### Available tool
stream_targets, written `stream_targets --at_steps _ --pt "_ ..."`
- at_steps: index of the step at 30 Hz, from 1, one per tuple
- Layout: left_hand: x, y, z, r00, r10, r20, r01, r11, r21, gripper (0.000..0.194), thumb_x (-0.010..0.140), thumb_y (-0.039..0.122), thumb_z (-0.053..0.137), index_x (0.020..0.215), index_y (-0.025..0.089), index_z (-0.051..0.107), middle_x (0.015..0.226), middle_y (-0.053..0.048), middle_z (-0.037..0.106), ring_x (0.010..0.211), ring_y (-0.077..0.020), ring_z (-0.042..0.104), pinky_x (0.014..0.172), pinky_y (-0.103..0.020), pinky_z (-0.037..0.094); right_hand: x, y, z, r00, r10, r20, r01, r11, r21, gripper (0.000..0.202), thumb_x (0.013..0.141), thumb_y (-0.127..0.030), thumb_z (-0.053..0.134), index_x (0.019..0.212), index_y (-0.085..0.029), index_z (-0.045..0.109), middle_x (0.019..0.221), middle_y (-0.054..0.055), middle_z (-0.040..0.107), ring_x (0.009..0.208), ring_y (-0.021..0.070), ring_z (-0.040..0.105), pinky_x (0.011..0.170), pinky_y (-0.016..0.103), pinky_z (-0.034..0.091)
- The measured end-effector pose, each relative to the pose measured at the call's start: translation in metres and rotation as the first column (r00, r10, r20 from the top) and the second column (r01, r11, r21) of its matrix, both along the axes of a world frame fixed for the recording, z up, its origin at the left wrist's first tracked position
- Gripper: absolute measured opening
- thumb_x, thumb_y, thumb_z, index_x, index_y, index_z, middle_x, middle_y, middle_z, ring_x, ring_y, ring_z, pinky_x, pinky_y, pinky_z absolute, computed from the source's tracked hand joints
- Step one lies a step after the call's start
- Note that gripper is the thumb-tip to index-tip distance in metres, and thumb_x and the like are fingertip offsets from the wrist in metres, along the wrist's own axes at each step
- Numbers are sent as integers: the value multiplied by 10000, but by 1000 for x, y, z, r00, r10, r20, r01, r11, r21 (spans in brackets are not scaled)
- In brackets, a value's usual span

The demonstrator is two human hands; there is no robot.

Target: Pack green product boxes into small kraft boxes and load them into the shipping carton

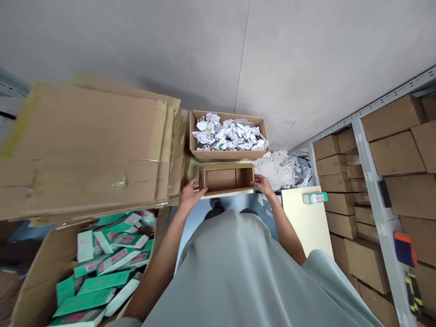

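Observation:
A small open cardboard box (221, 191) with bare insides sits on a pale tabletop in front of me. At its left end, my left hand (192, 194) grips the wall, thumb on the near rim. My right hand (263, 184) holds the opposite end the same way, fingers closed on the corner. Just behind it stands a larger cardboard box (228, 155) filled with crumpled white paper (231, 132).
Flattened cardboard sheets (91, 145) are stacked at left, above a big carton of green-and-white packages (98, 284). A similar package (315, 198) lies on a cream table (299, 222) at right. Shelves of brown boxes (395, 154) line the right side. White scraps (281, 168) are heaped beyond.

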State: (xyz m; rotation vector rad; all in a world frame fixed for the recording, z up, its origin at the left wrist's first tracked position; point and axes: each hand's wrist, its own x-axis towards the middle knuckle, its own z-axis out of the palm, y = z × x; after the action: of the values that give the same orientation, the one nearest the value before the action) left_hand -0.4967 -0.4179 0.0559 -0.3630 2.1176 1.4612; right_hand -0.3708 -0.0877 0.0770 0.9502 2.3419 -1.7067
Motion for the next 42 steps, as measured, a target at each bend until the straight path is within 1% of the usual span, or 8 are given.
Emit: stream_targets --at_steps 8,16,21,27,30,34,38,42 --pt "-10 0 6 980 -160 -115 143 979 -144 669 807 337 863 1435 196 680 1359 -177 800 1402 -399 721 1218 -565 575 -12 11 30 991 -38 130 5 971 240 353 853 -340 882 1177 -209 830 1225 122 855 1245 349 771 1176 553 587" --pt "-58 43 99 770 -317 -554 191 943 -275 496 1019 403 669 1490 252 699 1496 -134 738 1434 -381 665 1274 -555 520 -113 49 123 992 121 -41 -65 752 656 293 1088 -317 652 1291 -185 816 1324 143 834 1116 293 803 1109 447 616" --pt "-105 110 128 726 -559 -400 311 786 -534 495 1032 404 657 1462 173 735 1439 -202 767 1355 -416 708 1193 -518 552 -174 18 139 940 329 90 -313 729 609 291 1093 -259 683 1350 -226 815 1307 93 853 1049 255 819 1087 385 614" --pt "-127 149 131 761 -634 -137 396 622 -676 426 1007 328 692 1375 136 789 1366 -261 789 1271 -463 751 1034 -537 613 -181 -17 125 905 404 133 -409 736 540 291 1099 -235 696 1364 -211 812 1316 114 848 1081 256 824 1102 383 609" --pt "-125 136 135 773 -582 -253 357 728 -585 385 1009 333 698 1335 172 825 1312 -213 826 1244 -438 773 1051 -516 608 -167 -20 128 899 434 62 -401 756 518 382 1093 -241 707 1470 -209 757 1345 127 826 1056 246 820 1092 386 622" --pt "-103 106 141 808 -428 -404 412 902 -132 498 934 545 811 1299 209 841 1194 -112 871 1119 -358 817 1026 -445 628 -136 -31 143 848 512 -135 -382 768 513 676 1072 -316 763 1712 -282 546 1555 134 696 1229 260 784 1135 393 626" --pt "-61 90 138 885 -325 -333 419 867 270 675 843 764 832 1194 188 846 1180 -111 874 1097 -329 819 1040 -449 653 -99 -49 149 765 620 -175 -461 717 523 559 1118 -271 677 1669 -343 612 1525 94 698 1412 258 709 1207 380 595" --pt "-22 76 115 925 -292 -245 352 899 260 670 852 738 840 1259 206 829 1279 -122 860 1178 -334 815 1133 -499 639 -64 -52 137 764 642 -64 -534 684 497 486 1128 -227 637 1605 -308 683 1477 105 728 1378 257 726 1203 381 596"
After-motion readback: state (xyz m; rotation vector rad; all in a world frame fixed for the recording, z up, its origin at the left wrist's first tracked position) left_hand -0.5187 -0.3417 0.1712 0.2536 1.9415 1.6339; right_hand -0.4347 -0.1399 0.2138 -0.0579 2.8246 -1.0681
